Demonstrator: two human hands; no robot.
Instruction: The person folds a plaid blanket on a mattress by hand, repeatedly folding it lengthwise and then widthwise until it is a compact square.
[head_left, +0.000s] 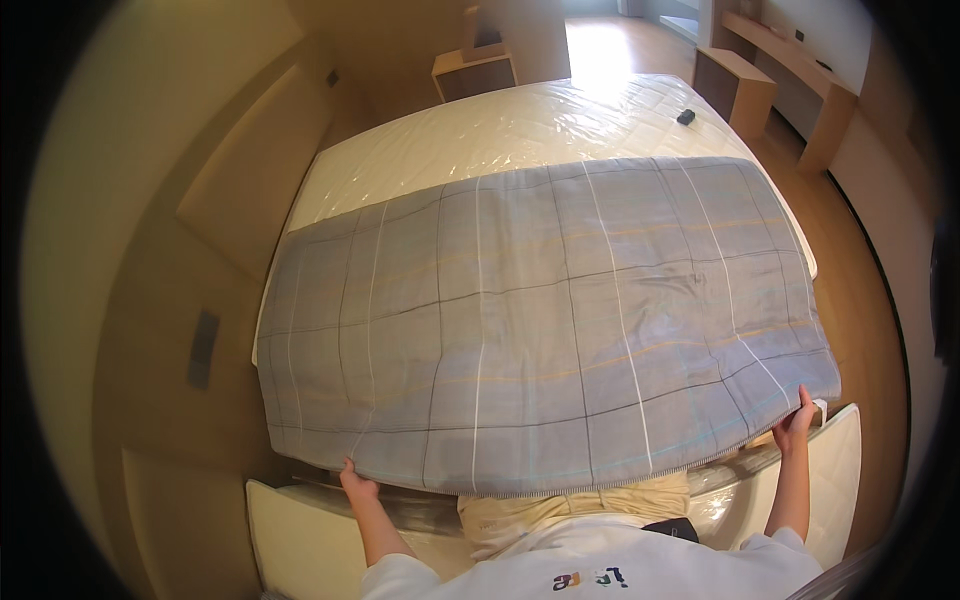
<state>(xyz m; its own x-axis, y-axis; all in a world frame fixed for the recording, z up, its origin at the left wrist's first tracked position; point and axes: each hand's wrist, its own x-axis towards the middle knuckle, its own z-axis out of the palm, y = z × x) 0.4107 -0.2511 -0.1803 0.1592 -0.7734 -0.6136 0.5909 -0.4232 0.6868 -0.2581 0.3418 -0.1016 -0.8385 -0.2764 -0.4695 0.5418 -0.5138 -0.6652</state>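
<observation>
A grey plaid fabric cover or quilt (525, 322), with white, dark and orange lines, lies over the near part of a plastic-wrapped white mattress (465, 150). My left hand (360, 480) grips its near edge at the lower left, thumb on top. Near the right corner, my right hand (796, 421) holds the same edge, with a small white tag beside it. Between my hands the edge hangs in front of my waist. Some wrinkles cross the cloth towards the right. The fingers under the fabric are hidden.
A small black object (685, 117) rests on the mattress's far right. Behind me is another plastic-wrapped mattress (322, 540). A padded headboard (247, 157) stands on the left, a nightstand (476, 75) beyond the mattress, and a wooden desk (825, 94) at the upper right.
</observation>
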